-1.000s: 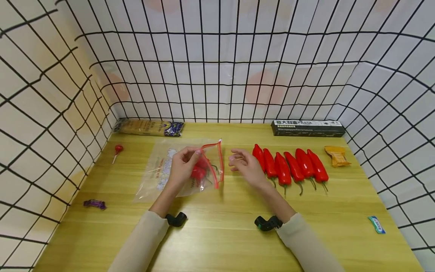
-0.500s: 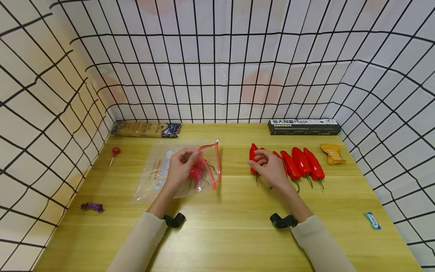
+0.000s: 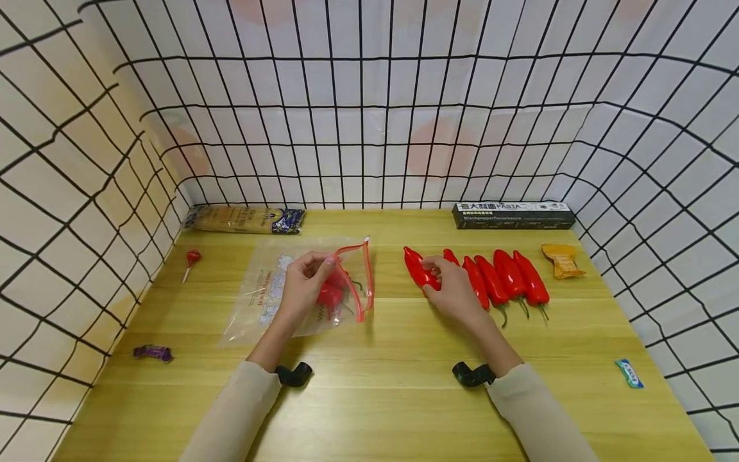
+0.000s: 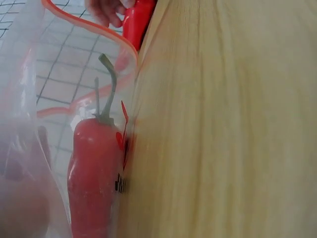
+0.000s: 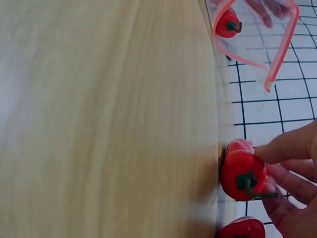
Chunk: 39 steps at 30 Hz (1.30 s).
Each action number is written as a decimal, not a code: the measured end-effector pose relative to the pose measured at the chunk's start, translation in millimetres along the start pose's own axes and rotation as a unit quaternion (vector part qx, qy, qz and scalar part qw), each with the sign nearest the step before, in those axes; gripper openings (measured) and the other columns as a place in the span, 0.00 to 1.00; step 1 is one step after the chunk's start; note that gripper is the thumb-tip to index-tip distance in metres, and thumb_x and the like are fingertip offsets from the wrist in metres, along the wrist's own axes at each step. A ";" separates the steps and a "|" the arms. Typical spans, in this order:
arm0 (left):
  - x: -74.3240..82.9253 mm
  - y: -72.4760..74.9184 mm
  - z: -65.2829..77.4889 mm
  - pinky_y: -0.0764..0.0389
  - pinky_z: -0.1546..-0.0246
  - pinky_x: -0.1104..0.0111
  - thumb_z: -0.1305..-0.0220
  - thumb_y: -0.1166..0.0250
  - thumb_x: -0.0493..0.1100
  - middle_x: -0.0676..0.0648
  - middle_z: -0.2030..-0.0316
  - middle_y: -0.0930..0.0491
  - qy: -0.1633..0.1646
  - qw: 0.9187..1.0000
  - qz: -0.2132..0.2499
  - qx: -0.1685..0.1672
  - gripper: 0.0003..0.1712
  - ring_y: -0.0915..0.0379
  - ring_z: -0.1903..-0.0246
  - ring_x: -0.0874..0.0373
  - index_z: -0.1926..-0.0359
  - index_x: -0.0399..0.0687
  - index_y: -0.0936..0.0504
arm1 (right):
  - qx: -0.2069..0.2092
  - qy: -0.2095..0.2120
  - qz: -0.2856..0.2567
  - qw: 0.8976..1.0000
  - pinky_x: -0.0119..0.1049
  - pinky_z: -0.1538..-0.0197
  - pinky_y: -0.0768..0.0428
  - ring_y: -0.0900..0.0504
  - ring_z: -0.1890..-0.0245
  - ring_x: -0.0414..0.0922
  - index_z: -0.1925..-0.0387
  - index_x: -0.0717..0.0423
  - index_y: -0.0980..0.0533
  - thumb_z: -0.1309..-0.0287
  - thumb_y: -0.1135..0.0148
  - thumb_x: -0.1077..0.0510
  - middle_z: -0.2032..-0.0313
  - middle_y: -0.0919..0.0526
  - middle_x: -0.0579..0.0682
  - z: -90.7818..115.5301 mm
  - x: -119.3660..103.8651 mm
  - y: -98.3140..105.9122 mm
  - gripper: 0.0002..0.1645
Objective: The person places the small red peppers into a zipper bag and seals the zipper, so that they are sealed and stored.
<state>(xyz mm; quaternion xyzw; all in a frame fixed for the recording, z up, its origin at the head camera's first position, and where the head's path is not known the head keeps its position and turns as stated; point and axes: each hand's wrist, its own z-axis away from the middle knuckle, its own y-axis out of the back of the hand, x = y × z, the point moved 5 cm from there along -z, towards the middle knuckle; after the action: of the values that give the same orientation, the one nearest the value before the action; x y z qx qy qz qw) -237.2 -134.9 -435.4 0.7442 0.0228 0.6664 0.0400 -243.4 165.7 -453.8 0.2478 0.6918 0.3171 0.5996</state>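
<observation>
A clear zip bag [image 3: 245,317] with a red zip strip lies left of centre, its mouth gaping to the right. My left hand [image 3: 303,282] pinches the bag's upper edge near the strip. Inside sit red peppers [image 3: 331,296]; green stems show in the left wrist view, pointing to the mouth. My right hand [image 3: 453,292] holds a red pepper [image 3: 417,266] between thumb and fingers, low at the table, left of the others. In the right wrist view that pepper [image 5: 242,173] shows its stem end. Several more red peppers [image 3: 510,276] lie in a row beside the right hand, one partly hidden by it.
At the back are a noodle packet [image 3: 239,219] on the left and a black pasta box [image 3: 514,217] on the right. A lollipop [image 3: 192,258], purple candy [image 3: 152,353], orange packet [image 3: 561,261] and small blue-white packet [image 3: 629,373] lie near the sides. Black wire grid encloses the table.
My right hand went right from beside the bag to the row, took hold of the leftmost pepper and shifted it left, tilting it. The left hand keeps its hold on the bag.
</observation>
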 end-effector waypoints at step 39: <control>-16.1 2.9 -11.3 0.16 0.61 0.60 0.39 0.34 0.59 0.48 0.63 0.14 -0.038 0.998 -0.039 0.033 0.19 0.19 0.60 0.46 0.58 0.51 0.15 | -0.044 0.022 -0.186 0.981 0.42 0.53 0.16 0.16 0.54 0.50 0.44 0.46 0.25 0.47 0.28 0.48 0.45 0.22 0.53 -5.8 -31.2 -17.9 0.29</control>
<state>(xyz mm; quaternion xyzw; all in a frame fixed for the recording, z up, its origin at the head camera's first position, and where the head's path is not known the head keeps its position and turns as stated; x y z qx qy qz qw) -250.2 -138.9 -449.8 0.7686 0.0719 0.6342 0.0424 -243.6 130.2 -445.5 0.0813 0.7239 0.2353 0.6434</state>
